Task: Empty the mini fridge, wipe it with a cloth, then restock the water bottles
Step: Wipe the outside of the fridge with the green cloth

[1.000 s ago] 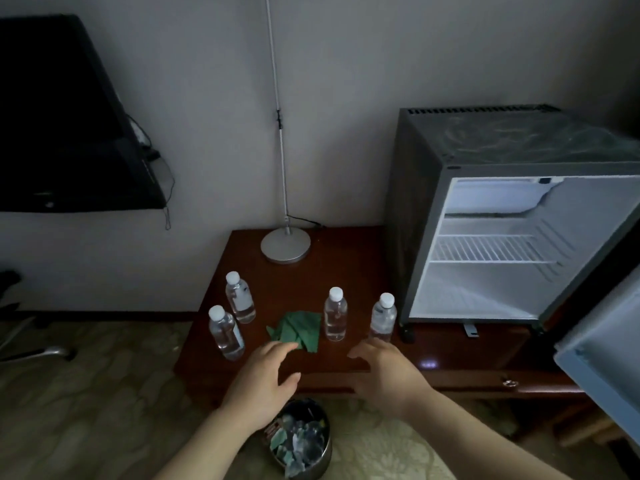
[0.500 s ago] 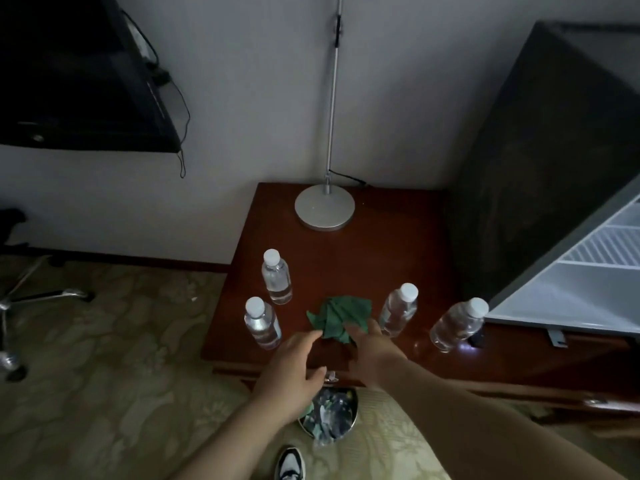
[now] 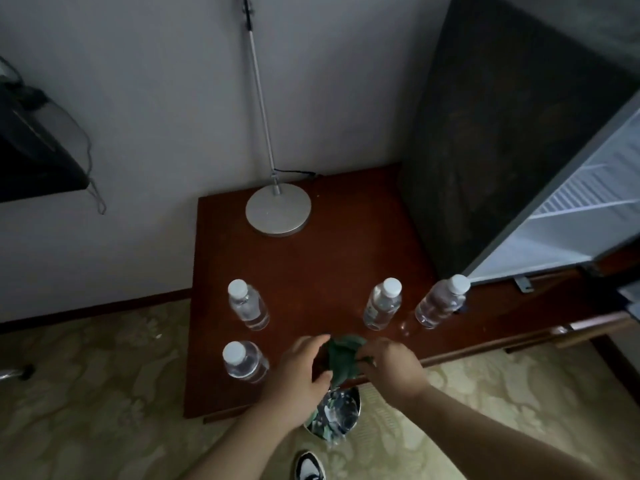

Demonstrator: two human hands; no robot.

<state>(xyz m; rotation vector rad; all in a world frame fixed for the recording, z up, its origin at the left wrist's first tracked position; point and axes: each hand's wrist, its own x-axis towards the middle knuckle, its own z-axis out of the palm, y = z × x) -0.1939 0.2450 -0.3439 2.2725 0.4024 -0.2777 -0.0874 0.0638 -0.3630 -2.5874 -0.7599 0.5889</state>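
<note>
While both our hands hold the green cloth (image 3: 343, 355), it sits bunched up over the front edge of the brown table (image 3: 329, 265). Our left hand (image 3: 298, 372) curls its fingers and thumb round one side of the cloth. Our right hand (image 3: 391, 365) pinches the other side.

The near left water bottle (image 3: 244, 360) stands just beside our left hand, and the far left water bottle (image 3: 247, 306) stands behind it. The middle water bottle (image 3: 382, 304) and the right water bottle (image 3: 440, 301) stand between our hands and the mini fridge (image 3: 502, 133). The right one is just by the fridge's front corner.

The fridge is open, and we see a white wire shelf (image 3: 588, 199) inside. A round lamp base (image 3: 278, 211) sits at the back of the table. A bin (image 3: 337, 410) full of scraps stands on the floor under our hands, with a shoe (image 3: 310, 467) near it.
</note>
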